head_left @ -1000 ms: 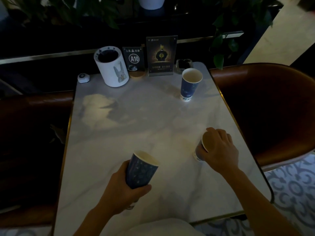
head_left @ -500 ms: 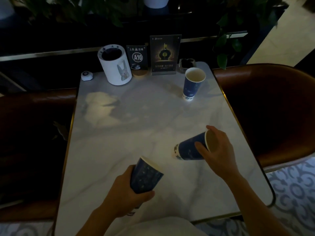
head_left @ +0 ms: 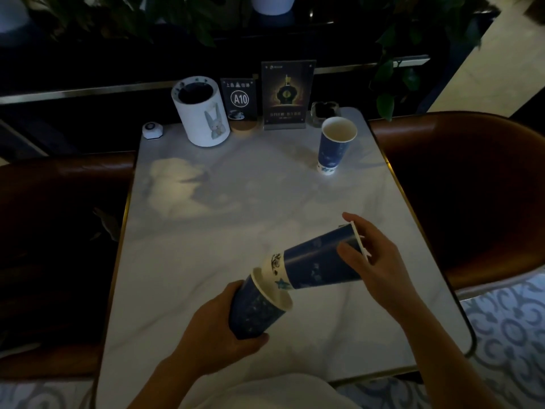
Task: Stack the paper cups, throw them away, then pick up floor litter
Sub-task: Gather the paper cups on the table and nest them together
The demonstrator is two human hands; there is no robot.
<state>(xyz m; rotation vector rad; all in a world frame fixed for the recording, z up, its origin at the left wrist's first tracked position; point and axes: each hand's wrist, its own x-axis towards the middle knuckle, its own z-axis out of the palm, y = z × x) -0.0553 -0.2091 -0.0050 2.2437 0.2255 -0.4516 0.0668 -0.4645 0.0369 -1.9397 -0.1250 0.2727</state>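
My left hand (head_left: 219,329) grips a blue paper cup (head_left: 255,309), tilted with its white mouth up and to the right. My right hand (head_left: 373,261) holds a second blue paper cup (head_left: 317,259) sideways by its rim, with its white base at the mouth of the first cup. Both cups are above the near part of the white marble table (head_left: 230,219). A third blue paper cup (head_left: 334,146) stands upright and apart at the table's far right.
At the table's far edge stand a white cylinder with a rabbit picture (head_left: 202,112), an A10 sign (head_left: 239,101), a menu stand (head_left: 287,94), a glass ashtray (head_left: 324,112) and a small call button (head_left: 152,130). Brown chairs (head_left: 472,184) flank the table.
My right hand lifted its cup off the table, turned it sideways and carried it left until its base met the mouth of the cup in my left hand. My left hand tilted its cup.
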